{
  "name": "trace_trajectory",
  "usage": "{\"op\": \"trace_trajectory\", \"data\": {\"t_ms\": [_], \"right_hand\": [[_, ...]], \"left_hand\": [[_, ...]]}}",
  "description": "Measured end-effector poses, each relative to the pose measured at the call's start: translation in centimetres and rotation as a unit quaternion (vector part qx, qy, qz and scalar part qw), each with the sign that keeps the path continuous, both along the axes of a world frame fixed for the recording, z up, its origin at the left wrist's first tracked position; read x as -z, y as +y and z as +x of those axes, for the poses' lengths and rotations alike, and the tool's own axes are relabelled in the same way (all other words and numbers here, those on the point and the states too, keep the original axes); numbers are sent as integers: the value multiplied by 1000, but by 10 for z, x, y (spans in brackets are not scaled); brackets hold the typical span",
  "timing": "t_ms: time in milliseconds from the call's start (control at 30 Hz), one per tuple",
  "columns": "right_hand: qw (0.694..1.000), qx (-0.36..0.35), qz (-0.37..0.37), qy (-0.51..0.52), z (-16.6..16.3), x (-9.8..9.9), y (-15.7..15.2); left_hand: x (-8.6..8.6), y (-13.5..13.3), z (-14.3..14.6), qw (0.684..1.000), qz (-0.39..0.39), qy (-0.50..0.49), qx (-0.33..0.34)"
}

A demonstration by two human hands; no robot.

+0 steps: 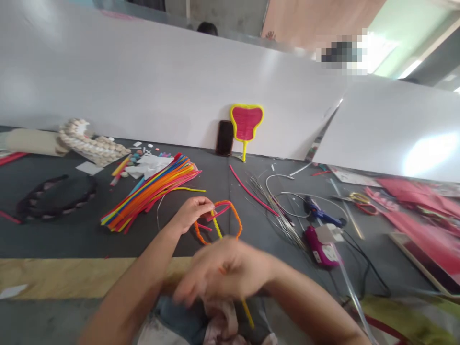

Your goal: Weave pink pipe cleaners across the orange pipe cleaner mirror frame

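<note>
Dark grey counter (68,239) fills mid-frame. At its centre our left hand (192,213) pinches a twisted loop of fuzzy orange-and-yellow wire (216,224), seemingly to steady it; lower centre, our right hand (232,266) blurs, its grip we cannot tell.

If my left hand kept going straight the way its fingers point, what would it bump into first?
Past the orange loop that the left hand is pinching, it would probably meet the loose pink strip, though one view leaves depth and height unclear.
</note>
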State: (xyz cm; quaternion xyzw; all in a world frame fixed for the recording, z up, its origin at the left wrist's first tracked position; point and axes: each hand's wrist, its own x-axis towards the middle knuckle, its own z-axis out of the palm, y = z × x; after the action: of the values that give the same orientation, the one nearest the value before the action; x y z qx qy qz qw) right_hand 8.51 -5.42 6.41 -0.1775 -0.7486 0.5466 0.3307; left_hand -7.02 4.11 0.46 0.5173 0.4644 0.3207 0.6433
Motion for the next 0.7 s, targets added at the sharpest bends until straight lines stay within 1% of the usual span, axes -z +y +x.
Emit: {"op": "trace_trajectory", "data": {"t_ms": [33,67,100,133,167,200,267,333,433,533,567,633,700], "right_hand": [[998,54,-42,-1,10,1,14],[984,169,-63,11,21,6,28],[956,286,-67,14,31,14,41],[926,371,-68,4,41,24,53],[901,428,-72,-3,48,35,62],[892,446,-73,-8,54,45,70],[895,441,-57,-24,57,63,78],[908,415,-38,-37,55,74,78],[929,364,-11,-69,52,75,70],[941,306,48,-133,53,70,62],[939,298,73,-156,53,68,60],[925,309,108,-193,52,67,56],[908,344,106,-213,50,69,54]], "left_hand": [[-1,0,1,1000,-3,4,1],[-1,0,2,1000,-4,9,1],[-1,1,3,1000,-8,15,1],[-1,2,4,1000,-12,19,4],[0,3,5,1000,-16,21,8],[1,4,5,1000,-20,22,12],[2,5,7,999,-19,20,21],[3,5,7,999,-10,22,27],[2,2,6,999,-2,24,32],[1,1,2,999,4,25,41],[1,1,1,999,6,24,43],[2,0,1,999,6,25,38],[4,-1,2,999,5,28,27]]}}
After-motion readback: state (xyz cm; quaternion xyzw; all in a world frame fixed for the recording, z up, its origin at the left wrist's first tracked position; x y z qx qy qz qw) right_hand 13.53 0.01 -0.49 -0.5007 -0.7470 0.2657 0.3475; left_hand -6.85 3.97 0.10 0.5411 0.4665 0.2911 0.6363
